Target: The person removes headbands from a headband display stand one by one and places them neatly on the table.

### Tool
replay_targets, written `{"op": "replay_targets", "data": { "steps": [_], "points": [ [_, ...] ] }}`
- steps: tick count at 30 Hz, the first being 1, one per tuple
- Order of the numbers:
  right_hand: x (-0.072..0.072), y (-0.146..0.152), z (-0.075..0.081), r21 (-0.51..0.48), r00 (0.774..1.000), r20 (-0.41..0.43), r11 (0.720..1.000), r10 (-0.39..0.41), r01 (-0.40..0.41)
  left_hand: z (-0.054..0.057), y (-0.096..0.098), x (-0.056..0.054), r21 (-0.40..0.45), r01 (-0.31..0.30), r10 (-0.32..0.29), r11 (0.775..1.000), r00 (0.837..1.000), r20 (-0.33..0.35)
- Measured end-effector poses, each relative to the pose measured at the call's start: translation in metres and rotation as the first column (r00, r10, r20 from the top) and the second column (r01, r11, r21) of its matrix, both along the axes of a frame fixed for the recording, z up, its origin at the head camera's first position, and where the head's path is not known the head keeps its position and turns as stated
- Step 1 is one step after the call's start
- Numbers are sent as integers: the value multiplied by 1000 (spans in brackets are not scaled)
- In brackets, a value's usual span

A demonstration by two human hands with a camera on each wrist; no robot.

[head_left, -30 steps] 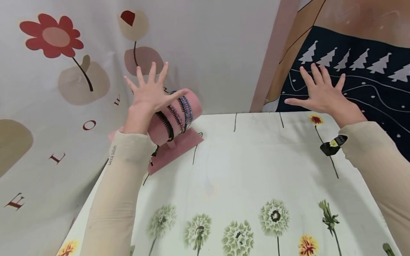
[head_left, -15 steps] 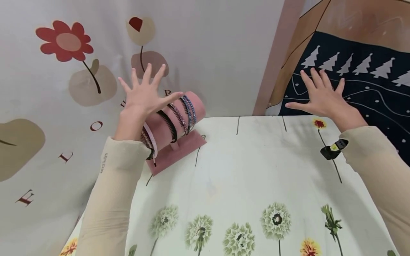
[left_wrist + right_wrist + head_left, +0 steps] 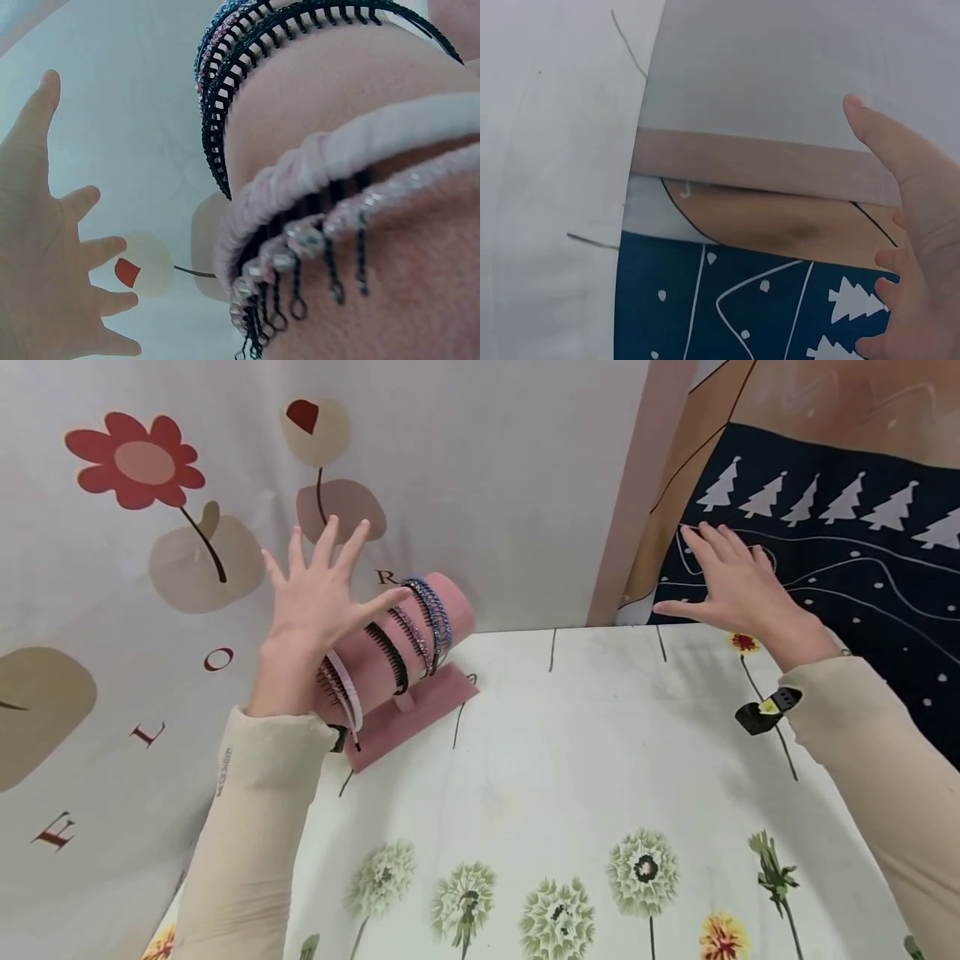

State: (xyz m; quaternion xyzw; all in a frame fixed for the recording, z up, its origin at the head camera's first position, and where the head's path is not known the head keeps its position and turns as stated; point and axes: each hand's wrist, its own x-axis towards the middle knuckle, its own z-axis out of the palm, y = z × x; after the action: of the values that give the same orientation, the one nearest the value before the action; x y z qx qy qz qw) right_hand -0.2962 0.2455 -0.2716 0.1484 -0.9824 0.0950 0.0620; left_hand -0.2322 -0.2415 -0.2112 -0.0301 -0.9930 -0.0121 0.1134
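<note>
A pink roll-shaped stand [image 3: 450, 602] with a flat base holds several toothed headbands at the back left. Among them are a blue beaded headband [image 3: 432, 610], a black headband [image 3: 390, 656] and a white wrapped headband [image 3: 347, 689]. My left hand [image 3: 311, 597] hovers in front of the roll's left part with fingers spread, holding nothing. In the left wrist view, the white headband [image 3: 322, 161] and a beaded headband [image 3: 300, 240] below it sit close beside the hand. My right hand [image 3: 735, 577] is raised over the back right, fingers spread and holding nothing.
A white cloth with printed flowers covers the table [image 3: 555, 735]. Behind stand a pale curtain [image 3: 510, 485] with printed flowers and letters, and a dark cloth [image 3: 825, 577] with white trees at the right. A small black device [image 3: 765, 712] sits at the right wrist.
My left hand has shifted left and slightly down, baring more of the headbands. The right hand has moved slightly left, its fingers drawn a little closer together.
</note>
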Motion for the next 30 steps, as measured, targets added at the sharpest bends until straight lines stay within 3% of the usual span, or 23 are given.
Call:
{"op": "replay_targets", "data": {
  "steps": [7, 13, 22, 30],
  "points": [
    [2, -9, -1, -18, 999, -6, 999, 41, -41, -4, -3, 12, -19, 9, -10, 1000, 998, -60],
    [13, -7, -3, -45, 999, -9, 998, 39, -39, -7, 0, 17, -9, 37, -37, 999, 995, -88],
    [14, -17, -8, -74, 999, -3, 996, 54, -54, -10, -12, 31, -4, 18, -18, 1000, 992, -124],
    [17, -29, -20, -104, 997, -13, 992, 73, -74, -24, -28, 48, 29, 47, -41, 998, 982, -185]
  ]
}}
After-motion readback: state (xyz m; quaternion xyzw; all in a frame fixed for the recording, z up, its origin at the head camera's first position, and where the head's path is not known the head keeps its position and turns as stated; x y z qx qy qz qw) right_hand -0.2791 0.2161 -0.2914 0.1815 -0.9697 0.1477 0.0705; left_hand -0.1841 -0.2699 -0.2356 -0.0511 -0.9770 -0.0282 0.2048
